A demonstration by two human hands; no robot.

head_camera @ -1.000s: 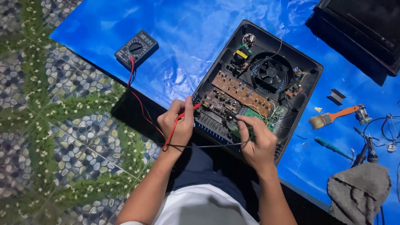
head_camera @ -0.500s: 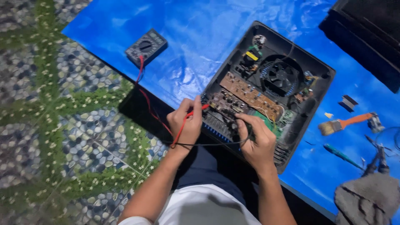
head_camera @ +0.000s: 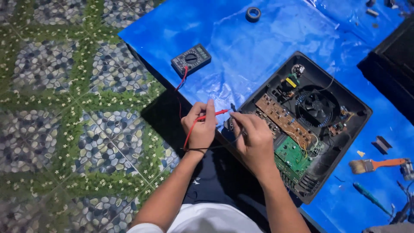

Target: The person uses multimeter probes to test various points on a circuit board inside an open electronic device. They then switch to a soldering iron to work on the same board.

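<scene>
Floor: patterned pebble-and-flower tile floor (head_camera: 64,129) on your left; you sit on it, so all the work lies low in front of you.
Tarp: blue plastic sheet (head_camera: 267,47) spread over the floor, likely to keep parts and screws off the tiles.
Multimeter: dark digital multimeter (head_camera: 191,59) lies flat on the sheet, dial up, beyond your left hand, where you can read it as you probe.
Red lead: red wire (head_camera: 181,86) runs from the meter down to your left hand.
Left hand: your left hand (head_camera: 199,127) has its grip closed on the red test probe (head_camera: 214,114), tip aimed right toward the casing edge.
Right hand: your right hand (head_camera: 254,140) has its grip closed on what looks like the black probe (head_camera: 233,108), its thin black lead trailing under both wrists; the tip is too small to place exactly.
Appliance: opened black casing (head_camera: 360,114) lies just right of your hands, showing a brown circuit board (head_camera: 282,118), a green circuit board (head_camera: 293,156) and a round fan (head_camera: 317,107).
Tape: roll of dark tape (head_camera: 253,14) sits well apart at the far edge.
Brush: orange-handled paintbrush (head_camera: 377,164) lies to the right of the casing.
Screwdriver: green-handled screwdriver (head_camera: 371,198) lies near it, within reach.
</scene>
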